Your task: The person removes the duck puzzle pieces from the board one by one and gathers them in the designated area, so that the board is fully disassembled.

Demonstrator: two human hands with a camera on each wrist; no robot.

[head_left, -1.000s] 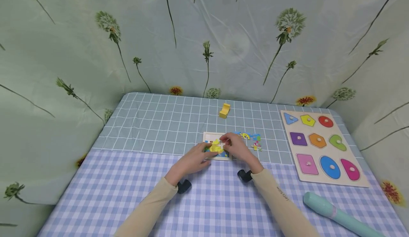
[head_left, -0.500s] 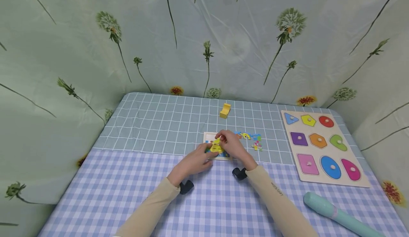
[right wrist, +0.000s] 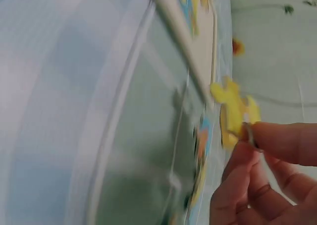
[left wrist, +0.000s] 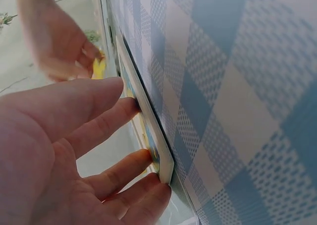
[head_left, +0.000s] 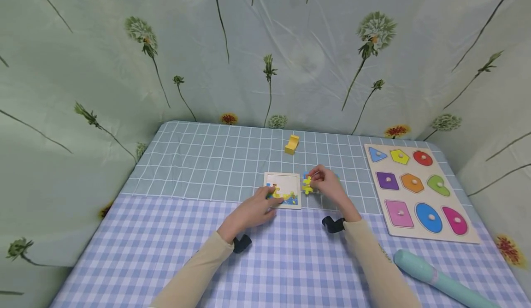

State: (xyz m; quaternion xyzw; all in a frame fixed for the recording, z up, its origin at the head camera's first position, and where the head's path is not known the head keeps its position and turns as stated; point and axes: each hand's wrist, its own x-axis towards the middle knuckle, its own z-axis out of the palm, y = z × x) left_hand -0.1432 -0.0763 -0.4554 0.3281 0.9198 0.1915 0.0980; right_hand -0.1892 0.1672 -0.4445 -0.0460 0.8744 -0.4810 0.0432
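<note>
My left hand (head_left: 254,210) rests at the lower left of a small wooden jigsaw tray (head_left: 288,180), fingers extended over its edge. Pieces with yellow and blue printing lie along the tray's left and bottom, while its upper right shows bare wood. In the left wrist view the fingertips (left wrist: 157,188) touch the tray's rim. Just right of the tray, my right hand (head_left: 330,187) pinches a yellow jigsaw piece (right wrist: 237,111) between thumb and fingers, raised above the cloth. Loose jigsaw pieces (right wrist: 200,155) lie beneath that hand, mostly hidden by it in the head view.
A small yellow chair-shaped block (head_left: 292,145) stands behind the tray. On the right lies a wooden shape board (head_left: 419,195) with knobbed pieces, and a teal stick-like object (head_left: 439,275) is nearer the front. A flowered curtain (head_left: 249,68) hangs behind the table.
My right hand has moved right, off the tray, carrying the yellow jigsaw piece away from it. The tray's upper right has come into view. My left hand has stayed in place.
</note>
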